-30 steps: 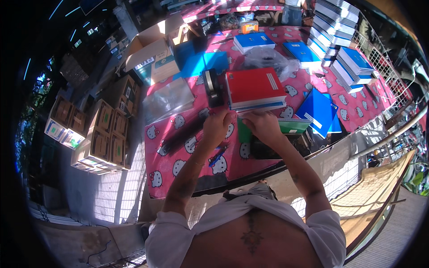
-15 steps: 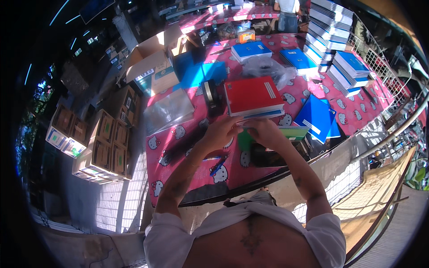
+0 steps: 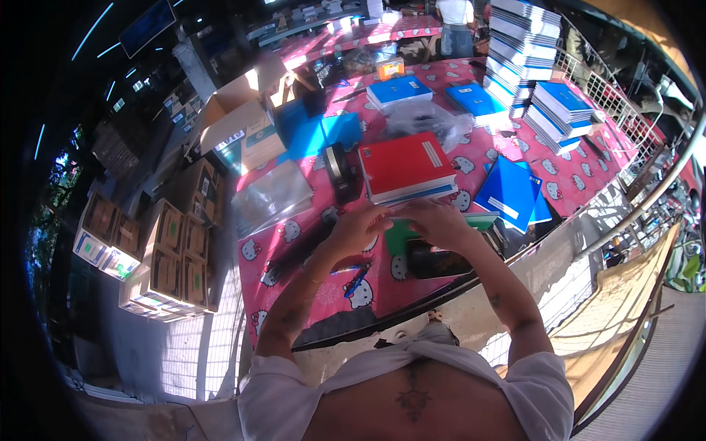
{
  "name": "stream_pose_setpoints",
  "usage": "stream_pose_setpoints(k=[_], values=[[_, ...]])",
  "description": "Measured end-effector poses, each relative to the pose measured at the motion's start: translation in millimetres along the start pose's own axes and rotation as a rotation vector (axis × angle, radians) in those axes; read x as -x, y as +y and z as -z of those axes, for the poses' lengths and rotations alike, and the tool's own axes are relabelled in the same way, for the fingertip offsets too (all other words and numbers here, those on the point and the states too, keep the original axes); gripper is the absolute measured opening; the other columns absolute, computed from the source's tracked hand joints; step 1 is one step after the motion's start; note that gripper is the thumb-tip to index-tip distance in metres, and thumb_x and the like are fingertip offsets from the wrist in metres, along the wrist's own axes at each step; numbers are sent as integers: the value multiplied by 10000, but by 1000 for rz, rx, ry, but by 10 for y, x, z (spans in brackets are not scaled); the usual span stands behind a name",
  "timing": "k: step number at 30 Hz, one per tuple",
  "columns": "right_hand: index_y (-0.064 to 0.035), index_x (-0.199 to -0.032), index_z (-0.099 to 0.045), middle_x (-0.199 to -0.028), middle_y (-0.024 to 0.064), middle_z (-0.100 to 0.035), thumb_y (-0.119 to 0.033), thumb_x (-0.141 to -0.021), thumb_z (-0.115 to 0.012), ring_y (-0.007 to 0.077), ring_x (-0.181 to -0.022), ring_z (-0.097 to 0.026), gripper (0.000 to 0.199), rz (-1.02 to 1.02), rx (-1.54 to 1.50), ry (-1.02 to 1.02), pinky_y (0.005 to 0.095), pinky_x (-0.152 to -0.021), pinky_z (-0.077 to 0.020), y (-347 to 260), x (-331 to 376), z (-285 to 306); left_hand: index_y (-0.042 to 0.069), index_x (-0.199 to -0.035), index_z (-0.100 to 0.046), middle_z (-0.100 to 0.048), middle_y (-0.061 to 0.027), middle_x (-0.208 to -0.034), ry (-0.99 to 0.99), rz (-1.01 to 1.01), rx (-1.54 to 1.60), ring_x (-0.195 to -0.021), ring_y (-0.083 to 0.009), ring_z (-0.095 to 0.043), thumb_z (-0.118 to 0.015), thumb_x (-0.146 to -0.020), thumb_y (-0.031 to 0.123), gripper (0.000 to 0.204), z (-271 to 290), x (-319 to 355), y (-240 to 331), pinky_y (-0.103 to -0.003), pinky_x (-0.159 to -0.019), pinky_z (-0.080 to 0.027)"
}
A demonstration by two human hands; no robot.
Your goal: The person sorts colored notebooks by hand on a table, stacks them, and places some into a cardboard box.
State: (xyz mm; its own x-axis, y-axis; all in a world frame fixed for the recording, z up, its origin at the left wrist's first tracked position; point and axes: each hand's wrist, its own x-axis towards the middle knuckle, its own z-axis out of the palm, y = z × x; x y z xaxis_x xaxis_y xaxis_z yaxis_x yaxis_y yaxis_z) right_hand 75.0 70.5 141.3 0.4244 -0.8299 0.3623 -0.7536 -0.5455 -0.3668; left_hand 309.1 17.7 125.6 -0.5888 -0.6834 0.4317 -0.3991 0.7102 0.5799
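My left hand [image 3: 359, 229] has its fingers bent together at the near edge of a stack of notebooks, just left of a green notebook [image 3: 398, 237]. My right hand [image 3: 440, 225] lies over that green notebook, its fingers curled inward and pointing toward the left one. What the fingertips pinch, if anything, is too small to make out. Right beyond both hands sits the stack, with a red notebook [image 3: 407, 165] on top and blue covers at its bottom. Under my right wrist is a dark, glossy object [image 3: 434, 259], partly covered.
A black stapler-like tool [image 3: 340, 173] stands left of the stack; clear plastic sleeves [image 3: 273, 195] lie farther left. Blue notebooks [image 3: 509, 192] rest at right, below tall notebook piles [image 3: 518, 59]. Pens [image 3: 357, 281] lie near the front edge. Cartons [image 3: 169, 257] stand at left; another person [image 3: 456, 26] stands far back.
My hands have come slightly apart, the left toward the left. The right fingers now reach farther over the green notebook. The whole view has shifted a little.
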Motion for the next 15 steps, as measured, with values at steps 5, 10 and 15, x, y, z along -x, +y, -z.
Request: stream_pose_setpoints(k=[5,10,15], values=[[-217,-1206,-672,-1044,98,-715,-159,-891,-624,326,-902,-698,325,-83,64,-43,469,-768,-564,37,130,113,59,-958,-677,-599,-109,-855,55,-156,-107,-793,-307,-650,-671,-913,222,169,-51,-114,136,-410,-657,-507],[-182,-1134,-684,-955,109,-724,-181,-891,-629,320,-865,-698,249,-165,84,-38,467,-736,-555,112,99,98,59,-1077,-635,-603,-107,-955,-64,-149,-218,-862,-302,-644,-668,-913,245,250,-66,-126,-82,-398,-705,-510],[-180,-1106,-689,-897,122,-719,-213,-879,-644,323,-805,-697,234,-176,88,5,470,-689,-547,204,65,37,-48,-1344,-465,-483,-216,-1351,22,-9,-621,-1214,-397,-495,-571,-937,446,648,-446,-174,157,-508,-993,-388]])
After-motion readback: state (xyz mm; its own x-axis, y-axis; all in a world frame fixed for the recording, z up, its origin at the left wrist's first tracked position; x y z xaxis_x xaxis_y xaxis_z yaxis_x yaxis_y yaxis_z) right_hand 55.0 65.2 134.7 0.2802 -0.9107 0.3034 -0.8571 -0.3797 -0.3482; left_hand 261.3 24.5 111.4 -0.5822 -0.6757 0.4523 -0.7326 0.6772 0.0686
